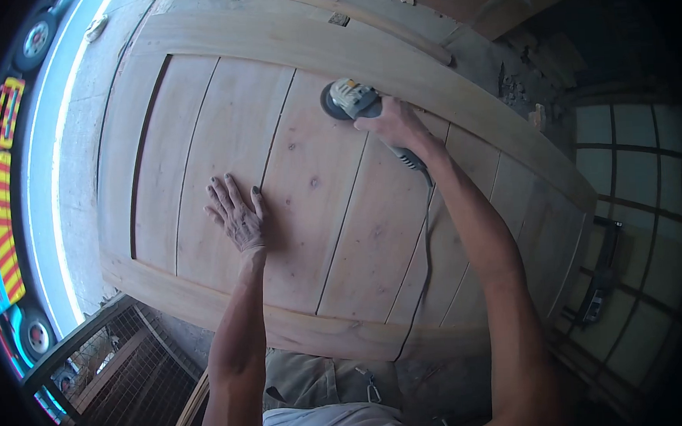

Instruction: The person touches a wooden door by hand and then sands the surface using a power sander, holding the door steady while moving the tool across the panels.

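A large panelled wooden door (316, 183) lies flat in front of me, with long grooves between its boards and a raised frame round them. My left hand (239, 218) rests palm down on the boards at the left, fingers spread. Wrapped round the body of an angle grinder (354, 98) is my right hand (400, 125), near the door's far frame rail. The grinder's round disc (335, 101) is over the boards beside that rail. From the tool's rear, a dark cord (427, 262) runs across the door toward me and over the near edge.
A wire-mesh frame (125, 355) stands at the near left. Beyond the door's left end are a pavement, a road (60, 150) and a striped vehicle (4, 223). Gridded panels (632, 167) stand at the right. Debris (513, 88) and wooden boards (492, 1) lie at the back.
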